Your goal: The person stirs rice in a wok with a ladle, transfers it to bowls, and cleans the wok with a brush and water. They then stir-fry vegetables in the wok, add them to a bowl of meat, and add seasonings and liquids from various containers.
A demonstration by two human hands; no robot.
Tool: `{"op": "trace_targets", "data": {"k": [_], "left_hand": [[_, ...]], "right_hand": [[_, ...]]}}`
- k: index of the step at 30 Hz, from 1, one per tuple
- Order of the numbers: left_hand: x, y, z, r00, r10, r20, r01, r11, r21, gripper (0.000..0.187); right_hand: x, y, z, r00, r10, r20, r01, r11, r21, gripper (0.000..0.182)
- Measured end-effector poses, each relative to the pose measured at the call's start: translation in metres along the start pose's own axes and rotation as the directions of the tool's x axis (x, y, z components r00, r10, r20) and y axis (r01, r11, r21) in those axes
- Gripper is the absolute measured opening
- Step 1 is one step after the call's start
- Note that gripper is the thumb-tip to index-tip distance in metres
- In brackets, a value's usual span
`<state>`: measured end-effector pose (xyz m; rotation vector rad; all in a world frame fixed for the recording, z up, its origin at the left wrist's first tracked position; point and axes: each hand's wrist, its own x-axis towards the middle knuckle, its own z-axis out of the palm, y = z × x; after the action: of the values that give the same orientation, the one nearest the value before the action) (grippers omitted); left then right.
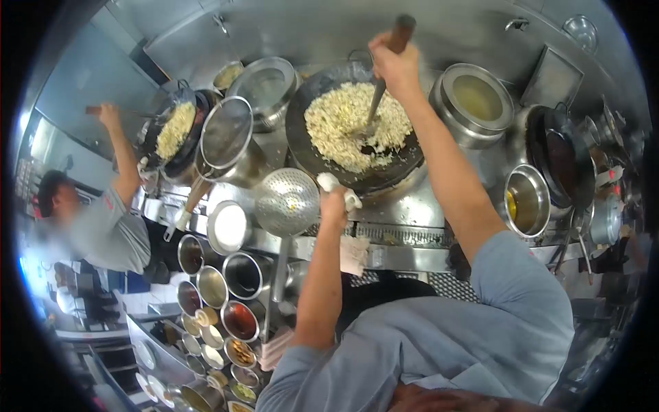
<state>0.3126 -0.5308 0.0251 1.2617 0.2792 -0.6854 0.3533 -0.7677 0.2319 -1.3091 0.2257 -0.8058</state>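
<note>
A large dark wok (312,156) holds a heap of fried rice (336,123). My right hand (397,65) is wrapped round the wooden handle of a ladle (377,103), whose head rests in the rice near the wok's middle. At the wok's near edge, my left hand (334,206) is closed on a white cloth (329,182). Just left of that hand lies a perforated skimmer (287,202), its handle pointing toward me. The wok's grip under the cloth is hidden.
A co-worker (110,226) at the left stirs rice in another wok (151,141). Metal pots (473,99) flank my wok. A steel bowl (527,200) stands at the right. Several sauce containers (241,320) stand at the lower left, near a mesh strainer (226,132).
</note>
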Motion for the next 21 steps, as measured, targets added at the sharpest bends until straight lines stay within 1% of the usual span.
{"op": "trace_targets", "data": {"k": [1,2,3,4,5,7,8,9,10,11,12,13,14,15,16,17,18,19,20,21], "left_hand": [[0.012,-0.008,-0.006,0.996,0.085,0.004,-0.085,0.996,-0.006,0.022],[0.019,-0.013,-0.007,0.987,0.162,0.005,-0.162,0.987,-0.019,0.024],[0.013,-0.008,-0.004,0.989,0.147,0.007,-0.147,0.989,-0.015,0.027],[0.011,-0.005,-0.001,0.985,0.17,0.002,-0.17,0.985,-0.024,0.028],[0.017,-0.009,-0.001,0.982,0.189,0.015,-0.188,0.981,-0.039,0.028],[0.015,-0.011,-0.002,0.983,0.181,0.019,-0.18,0.983,-0.023,0.028],[0.015,-0.01,0.003,0.981,0.19,0.037,-0.189,0.982,-0.031,0.028],[0.012,-0.01,0.002,0.974,0.224,0.017,-0.224,0.974,0.035,0.03],[0.011,-0.011,-0.001,0.966,0.258,-0.002,-0.257,0.962,0.098,0.032],[0.014,-0.009,0.004,0.962,0.272,0.008,-0.272,0.959,0.076,0.032],[0.016,-0.01,0.003,0.968,0.253,-0.01,-0.25,0.962,0.113,0.037],[0.018,-0.011,0.005,0.971,0.236,-0.029,-0.23,0.962,0.146,0.041],[0.019,-0.016,0.002,0.976,0.212,-0.048,-0.199,0.961,0.192,0.046],[0.023,-0.019,-0.002,0.978,0.209,0.012,-0.204,0.941,0.271,0.049],[0.031,-0.022,0.004,0.976,0.217,0.018,-0.214,0.941,0.261,0.049],[0.03,-0.028,-0.002,0.973,0.227,0.036,-0.228,0.932,0.283,0.058],[0.031,-0.03,-0.003,0.968,0.243,0.056,-0.249,0.922,0.296,0.068],[0.029,-0.027,-0.001,0.978,0.205,0.05,-0.211,0.943,0.257,0.066],[0.029,-0.026,-0.002,0.978,0.202,0.041,-0.206,0.943,0.26,0.066],[0.03,-0.026,0.0,0.98,0.196,0.033,-0.197,0.938,0.286,0.066]], "right_hand": [[-0.003,-0.029,0.015,1.0,-0.024,-0.002,0.024,1.0,0.011,0.004],[-0.017,-0.061,0.03,0.995,-0.051,0.087,0.051,0.999,0.002,0.003],[-0.027,-0.075,0.045,0.983,-0.068,0.169,0.07,0.998,-0.007,0.002],[-0.022,-0.047,0.059,0.982,-0.087,0.169,0.09,0.996,-0.007,0.002],[-0.017,0.003,0.073,0.94,-0.288,0.184,0.318,0.935,-0.156,0.002],[-0.017,0.024,0.1,0.859,-0.468,0.207,0.511,0.802,-0.309,0.002],[-0.007,0.008,0.115,0.936,-0.28,0.212,0.344,0.849,-0.401,0.002],[-0.004,-0.005,0.128,0.979,-0.076,0.188,0.159,0.862,-0.482,0.003],[-0.008,-0.014,0.135,0.98,-0.086,0.181,0.165,0.859,-0.484,0.003],[-0.01,-0.026,0.137,0.969,-0.185,0.162,0.234,0.897,-0.374,0.003],[-0.013,-0.031,0.138,0.955,-0.268,0.129,0.294,0.921,-0.255,0.003],[-0.005,-0.001,0.129,0.957,-0.281,0.075,0.291,0.93,-0.225,0.003],[0.006,0.045,0.118,0.969,-0.243,0.05,0.248,0.934,-0.257,0.005],[0.014,0.036,0.118,0.985,-0.163,0.06,0.174,0.907,-0.383,0.01],[0.028,0.024,0.118,0.993,-0.089,0.073,0.114,0.855,-0.507,0.018],[0.022,0.012,0.12,0.995,-0.079,0.059,0.098,0.858,-0.504,0.018],[0.02,-0.009,0.125,0.994,-0.106,0.029,0.109,0.898,-0.427,0.018],[0.025,-0.023,0.13,0.99,-0.143,0.015,0.139,0.926,-0.351,0.018],[0.025,-0.004,0.126,0.991,-0.135,0.017,0.133,0.929,-0.346,0.018],[0.025,0.027,0.117,0.989,-0.144,0.038,0.148,0.914,-0.379,0.018]]}}
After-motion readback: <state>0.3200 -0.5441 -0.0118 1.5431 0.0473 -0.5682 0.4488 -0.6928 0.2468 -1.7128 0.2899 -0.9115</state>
